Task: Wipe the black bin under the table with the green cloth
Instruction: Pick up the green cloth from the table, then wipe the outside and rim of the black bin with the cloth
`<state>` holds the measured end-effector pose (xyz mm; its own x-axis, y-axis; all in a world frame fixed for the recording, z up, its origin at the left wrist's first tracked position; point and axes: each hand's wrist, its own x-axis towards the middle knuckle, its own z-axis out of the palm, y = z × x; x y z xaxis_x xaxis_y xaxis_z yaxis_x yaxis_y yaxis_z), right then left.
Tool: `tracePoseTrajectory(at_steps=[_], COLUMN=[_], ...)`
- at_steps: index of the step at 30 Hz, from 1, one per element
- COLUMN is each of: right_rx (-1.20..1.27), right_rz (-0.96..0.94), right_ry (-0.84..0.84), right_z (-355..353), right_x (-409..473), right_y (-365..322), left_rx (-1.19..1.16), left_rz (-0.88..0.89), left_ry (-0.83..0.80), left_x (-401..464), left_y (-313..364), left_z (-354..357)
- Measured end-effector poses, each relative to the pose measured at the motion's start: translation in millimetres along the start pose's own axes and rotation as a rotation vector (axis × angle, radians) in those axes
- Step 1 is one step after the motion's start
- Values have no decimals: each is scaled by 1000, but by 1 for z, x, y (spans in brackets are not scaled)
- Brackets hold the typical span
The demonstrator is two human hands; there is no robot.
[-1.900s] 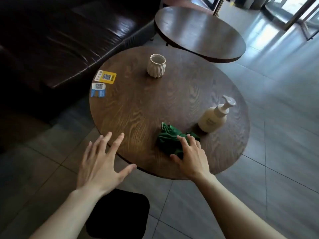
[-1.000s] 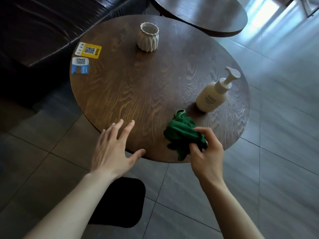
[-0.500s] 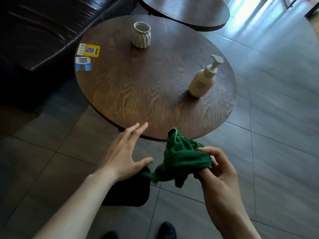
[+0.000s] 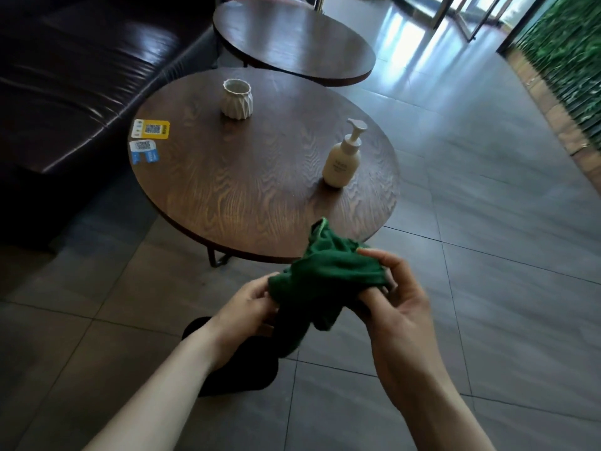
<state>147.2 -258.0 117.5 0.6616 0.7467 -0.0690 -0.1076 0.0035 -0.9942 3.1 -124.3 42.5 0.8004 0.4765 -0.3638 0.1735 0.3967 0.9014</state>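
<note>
While both hands grip the green cloth [image 4: 328, 271], the black bin [image 4: 240, 372] waits below on the floor.

Beyond them, the round table [image 4: 227, 196] carries a pump bottle [image 4: 343, 159] and a ribbed cup [image 4: 237, 99]; the left hand [image 4: 247, 307] pinches one bunched end, the right hand [image 4: 400, 307] clasps the other, above the partly hidden bin.

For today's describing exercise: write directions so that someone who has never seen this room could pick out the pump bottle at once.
Find the nearer round wooden table, the one beside the dark sofa. On its right side stands a cream pump bottle. Unlike the ribbed white cup at the far edge and the flat QR cards on the left, it is smooth with a nozzle on top.
</note>
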Motion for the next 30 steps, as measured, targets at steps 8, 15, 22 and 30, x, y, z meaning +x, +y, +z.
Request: tracePoseTrajectory(at_steps=[8, 15, 22, 30], right_rx=[-343, -362, -726, -1360], right_rz=[97, 16, -228, -387], right_ry=[-65, -138, -50, -330], right_z=[-26, -39, -65, -72], right_x=[-50, -77, -101, -104], right_y=[45, 86, 169, 298], left_rx=[-185, 6, 711, 1413], left_rz=[60, 132, 149, 33], left_ry=[121, 129, 256, 210], left_x=[-26, -47, -49, -31], left_y=[-20, -43, -130, -278], left_z=[39, 71, 57, -19])
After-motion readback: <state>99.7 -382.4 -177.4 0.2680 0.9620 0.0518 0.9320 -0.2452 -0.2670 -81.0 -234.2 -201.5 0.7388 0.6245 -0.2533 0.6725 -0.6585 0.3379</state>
